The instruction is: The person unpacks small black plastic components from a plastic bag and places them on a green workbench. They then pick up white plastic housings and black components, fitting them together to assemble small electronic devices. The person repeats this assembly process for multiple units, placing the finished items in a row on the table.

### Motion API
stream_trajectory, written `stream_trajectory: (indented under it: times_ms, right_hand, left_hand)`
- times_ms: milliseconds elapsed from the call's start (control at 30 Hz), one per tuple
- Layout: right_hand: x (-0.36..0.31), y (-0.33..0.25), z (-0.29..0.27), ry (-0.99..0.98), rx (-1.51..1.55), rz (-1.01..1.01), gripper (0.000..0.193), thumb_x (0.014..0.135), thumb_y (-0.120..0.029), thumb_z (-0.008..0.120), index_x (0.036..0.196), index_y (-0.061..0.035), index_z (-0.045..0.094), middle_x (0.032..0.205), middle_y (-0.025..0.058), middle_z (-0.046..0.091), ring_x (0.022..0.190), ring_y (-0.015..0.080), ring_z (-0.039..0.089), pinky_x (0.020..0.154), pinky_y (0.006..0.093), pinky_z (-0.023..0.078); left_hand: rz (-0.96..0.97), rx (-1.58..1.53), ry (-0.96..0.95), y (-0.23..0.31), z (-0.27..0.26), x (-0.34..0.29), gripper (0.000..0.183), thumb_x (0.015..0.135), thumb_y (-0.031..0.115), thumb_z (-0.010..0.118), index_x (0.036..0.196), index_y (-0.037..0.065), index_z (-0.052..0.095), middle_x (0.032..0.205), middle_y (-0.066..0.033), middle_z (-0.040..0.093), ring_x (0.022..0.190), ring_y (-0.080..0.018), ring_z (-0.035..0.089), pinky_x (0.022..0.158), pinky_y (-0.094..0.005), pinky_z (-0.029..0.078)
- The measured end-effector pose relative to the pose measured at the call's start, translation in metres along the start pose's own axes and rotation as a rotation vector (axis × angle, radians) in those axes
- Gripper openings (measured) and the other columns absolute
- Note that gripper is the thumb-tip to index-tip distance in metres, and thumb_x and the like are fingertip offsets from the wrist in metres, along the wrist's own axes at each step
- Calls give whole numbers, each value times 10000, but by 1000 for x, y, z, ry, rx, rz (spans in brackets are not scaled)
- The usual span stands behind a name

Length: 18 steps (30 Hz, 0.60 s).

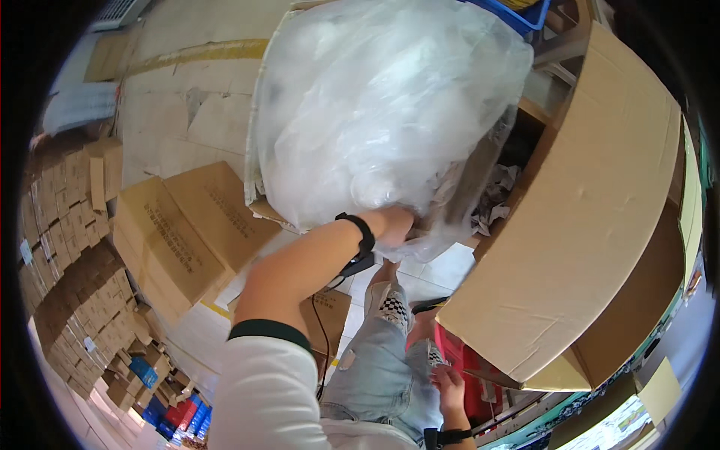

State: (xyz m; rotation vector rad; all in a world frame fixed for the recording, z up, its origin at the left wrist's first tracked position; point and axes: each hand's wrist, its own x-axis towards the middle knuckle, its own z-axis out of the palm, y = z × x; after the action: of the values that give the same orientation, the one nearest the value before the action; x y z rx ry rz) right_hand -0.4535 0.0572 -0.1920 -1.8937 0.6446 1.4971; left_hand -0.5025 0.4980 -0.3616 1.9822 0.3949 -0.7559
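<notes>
A big clear plastic bag, bulging with whitish contents, fills an opened cardboard carton in front of me. My left hand is at the near edge of the bag, its fingers curled in against the plastic. The fingertips are hidden there. A black band circles that wrist, and a dark device with a cable hangs under the forearm. Low on the right, my right hand hangs beside my thigh with fingers loosely bent; nothing shows in it. Crumpled paper lies just right of the bag.
A tall open cardboard box rises on the right, near a red container. Folded cardboard lies on the floor at left, before stacked small cartons. A blue crate stands at the far right.
</notes>
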Motion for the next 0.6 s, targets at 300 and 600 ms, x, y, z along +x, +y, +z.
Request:
stream_trajectory:
  times_ms: [300, 600]
  right_hand:
    - [-22, 41, -3, 86, 65, 50, 274, 963, -205, 645, 1120, 20, 648, 941, 63, 697, 860, 151, 647, 788, 282, 509]
    - [-43, 73, -8, 111, -126, 6, 331, 946, -311, 639, 1141, -49, 694, 949, 68, 725, 862, 142, 654, 798, 316, 527]
  left_hand:
    - [274, 365, -164, -47, 39, 54, 189, 855, 205, 611, 819, 50, 712, 874, -172, 717, 867, -325, 688, 775, -438, 539]
    - [189, 550, -221, -59, 13, 32, 203, 900, 201, 592, 906, 35, 709, 882, -189, 718, 838, -327, 689, 757, -426, 542]
